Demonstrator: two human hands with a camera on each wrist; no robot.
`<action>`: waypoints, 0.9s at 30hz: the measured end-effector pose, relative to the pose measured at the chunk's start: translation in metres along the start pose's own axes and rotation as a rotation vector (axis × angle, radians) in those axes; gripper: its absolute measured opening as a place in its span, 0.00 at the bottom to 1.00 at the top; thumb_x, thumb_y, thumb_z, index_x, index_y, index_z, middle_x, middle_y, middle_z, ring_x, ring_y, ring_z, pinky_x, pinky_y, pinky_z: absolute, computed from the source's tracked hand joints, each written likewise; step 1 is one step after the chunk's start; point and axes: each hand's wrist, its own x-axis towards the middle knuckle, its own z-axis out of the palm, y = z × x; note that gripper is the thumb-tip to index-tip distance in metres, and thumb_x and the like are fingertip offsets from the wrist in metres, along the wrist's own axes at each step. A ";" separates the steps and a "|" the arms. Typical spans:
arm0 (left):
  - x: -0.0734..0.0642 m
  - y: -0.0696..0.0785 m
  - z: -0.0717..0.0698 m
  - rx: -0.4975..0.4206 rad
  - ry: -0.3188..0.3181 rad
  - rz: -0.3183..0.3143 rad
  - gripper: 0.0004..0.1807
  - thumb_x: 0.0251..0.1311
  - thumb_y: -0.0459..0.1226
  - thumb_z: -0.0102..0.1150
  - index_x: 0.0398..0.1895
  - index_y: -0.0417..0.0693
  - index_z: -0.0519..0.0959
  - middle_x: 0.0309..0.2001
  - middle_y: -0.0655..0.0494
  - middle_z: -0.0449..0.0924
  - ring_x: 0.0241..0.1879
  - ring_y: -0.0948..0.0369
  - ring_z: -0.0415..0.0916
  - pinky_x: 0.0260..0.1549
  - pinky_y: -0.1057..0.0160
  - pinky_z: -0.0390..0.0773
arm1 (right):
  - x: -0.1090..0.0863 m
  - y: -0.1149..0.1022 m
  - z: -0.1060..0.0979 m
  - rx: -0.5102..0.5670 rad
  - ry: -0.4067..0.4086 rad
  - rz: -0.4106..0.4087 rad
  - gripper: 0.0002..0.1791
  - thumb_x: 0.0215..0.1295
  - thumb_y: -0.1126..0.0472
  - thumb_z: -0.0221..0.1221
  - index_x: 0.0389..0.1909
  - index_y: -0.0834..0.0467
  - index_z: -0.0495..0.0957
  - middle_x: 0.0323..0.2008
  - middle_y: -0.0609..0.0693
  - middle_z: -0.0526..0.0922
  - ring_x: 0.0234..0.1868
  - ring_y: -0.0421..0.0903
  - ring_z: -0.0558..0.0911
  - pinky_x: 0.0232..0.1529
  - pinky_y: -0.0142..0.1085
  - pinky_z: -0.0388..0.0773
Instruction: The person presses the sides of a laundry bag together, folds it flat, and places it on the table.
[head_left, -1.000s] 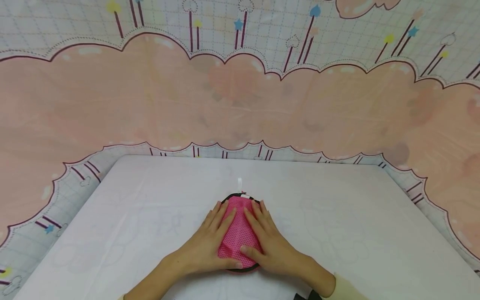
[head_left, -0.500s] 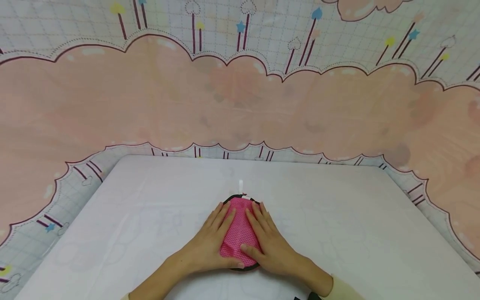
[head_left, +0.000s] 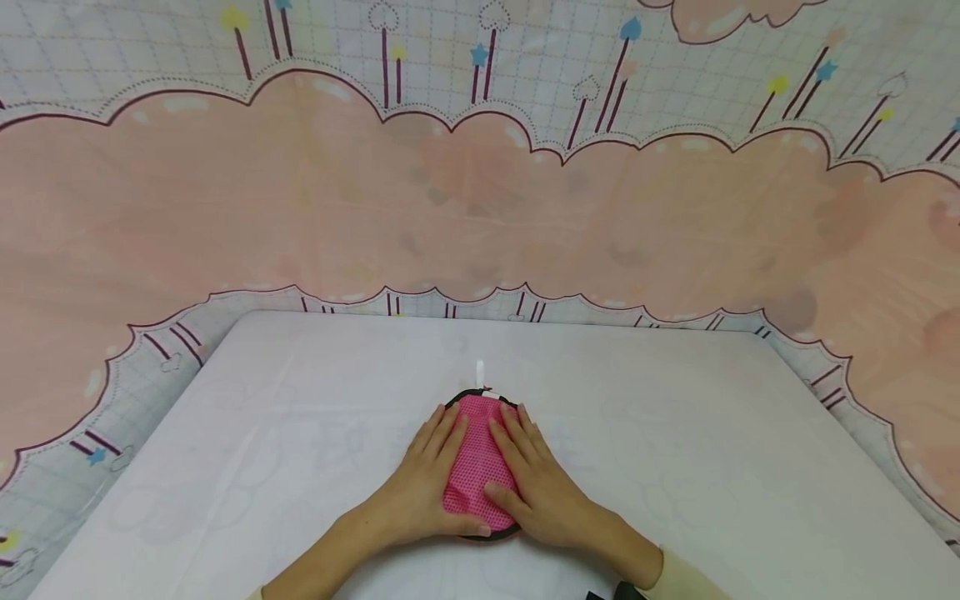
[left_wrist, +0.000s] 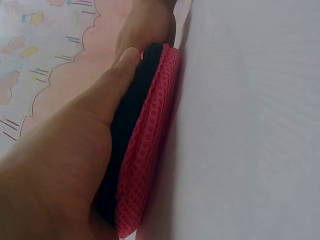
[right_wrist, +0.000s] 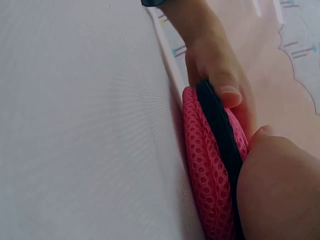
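A rounded pink mesh pouch [head_left: 482,467] with black edging lies on the white table, near its front middle. My left hand [head_left: 416,487] rests along the pouch's left side, fingers straight and pointing away, thumb across the near edge. On the other side, my right hand [head_left: 551,492] presses the pouch in the same way, its thumb on the mesh. A black zipper [right_wrist: 218,117] runs round the rim in the right wrist view. The left wrist view shows the zipper band [left_wrist: 131,107] beside the left palm. The pouch's underside is hidden.
A small white strip [head_left: 481,372] sticks out beyond the pouch's far edge. The white table [head_left: 225,433] reaches back to a pink and white patterned cloth [head_left: 480,208]. A dark object [head_left: 628,592] shows by the right sleeve at the bottom edge.
Both hands keep their places on the pouch, with only slight shifts of the left fingers and thumb. The head view has moved a little.
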 end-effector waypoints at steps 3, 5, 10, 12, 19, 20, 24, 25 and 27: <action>0.001 0.000 0.000 -0.010 -0.003 -0.007 0.69 0.41 0.72 0.60 0.73 0.33 0.45 0.75 0.40 0.38 0.73 0.45 0.31 0.67 0.45 0.44 | 0.001 0.000 0.000 0.000 -0.006 0.002 0.41 0.72 0.45 0.47 0.75 0.62 0.43 0.75 0.57 0.38 0.74 0.55 0.33 0.70 0.49 0.38; 0.001 -0.001 0.001 -0.016 -0.004 -0.008 0.69 0.41 0.72 0.60 0.74 0.33 0.45 0.75 0.40 0.38 0.73 0.45 0.30 0.67 0.45 0.43 | 0.001 0.000 0.000 -0.003 -0.008 0.001 0.41 0.72 0.45 0.47 0.75 0.62 0.43 0.75 0.57 0.37 0.74 0.55 0.33 0.70 0.48 0.37; 0.001 -0.002 0.001 -0.027 -0.004 -0.019 0.70 0.39 0.72 0.62 0.74 0.34 0.44 0.75 0.41 0.37 0.73 0.46 0.29 0.68 0.46 0.43 | 0.002 0.001 0.000 -0.021 -0.021 0.008 0.40 0.73 0.45 0.46 0.75 0.62 0.42 0.75 0.57 0.37 0.74 0.54 0.32 0.71 0.47 0.36; 0.001 -0.002 0.002 -0.036 -0.004 -0.024 0.70 0.39 0.71 0.62 0.74 0.35 0.44 0.75 0.42 0.37 0.73 0.47 0.29 0.68 0.46 0.43 | 0.002 0.001 0.000 -0.024 -0.028 0.014 0.40 0.73 0.45 0.45 0.75 0.62 0.42 0.75 0.56 0.37 0.74 0.55 0.33 0.71 0.47 0.37; 0.000 -0.001 0.002 -0.043 -0.010 -0.027 0.70 0.39 0.71 0.63 0.74 0.34 0.44 0.75 0.41 0.37 0.73 0.46 0.29 0.67 0.45 0.42 | 0.001 0.000 0.000 -0.029 -0.030 0.016 0.40 0.73 0.45 0.45 0.75 0.62 0.42 0.75 0.56 0.37 0.74 0.59 0.36 0.70 0.49 0.39; 0.000 -0.001 0.002 -0.040 -0.009 -0.027 0.70 0.39 0.71 0.63 0.74 0.34 0.44 0.75 0.41 0.37 0.73 0.46 0.29 0.68 0.45 0.42 | 0.001 0.000 0.000 -0.031 -0.027 0.014 0.39 0.73 0.46 0.45 0.75 0.62 0.42 0.75 0.56 0.37 0.74 0.59 0.36 0.70 0.49 0.39; 0.001 -0.001 0.002 -0.035 0.006 -0.009 0.70 0.39 0.70 0.63 0.73 0.33 0.46 0.75 0.40 0.38 0.73 0.45 0.31 0.67 0.44 0.44 | 0.001 0.000 0.001 -0.030 -0.012 0.008 0.39 0.73 0.46 0.46 0.75 0.62 0.43 0.75 0.57 0.37 0.74 0.59 0.36 0.71 0.47 0.37; 0.001 -0.001 0.002 -0.032 0.008 -0.003 0.69 0.39 0.70 0.63 0.73 0.32 0.47 0.75 0.40 0.39 0.73 0.44 0.32 0.67 0.44 0.45 | 0.000 0.000 0.001 -0.029 -0.010 0.008 0.39 0.73 0.46 0.46 0.75 0.62 0.43 0.75 0.57 0.37 0.74 0.60 0.37 0.71 0.47 0.37; 0.001 -0.002 0.002 -0.029 0.011 0.005 0.69 0.40 0.70 0.63 0.73 0.32 0.48 0.74 0.39 0.39 0.73 0.43 0.32 0.66 0.43 0.45 | 0.000 0.000 0.001 -0.025 -0.005 0.009 0.39 0.73 0.46 0.46 0.75 0.62 0.43 0.75 0.57 0.37 0.73 0.60 0.37 0.71 0.47 0.37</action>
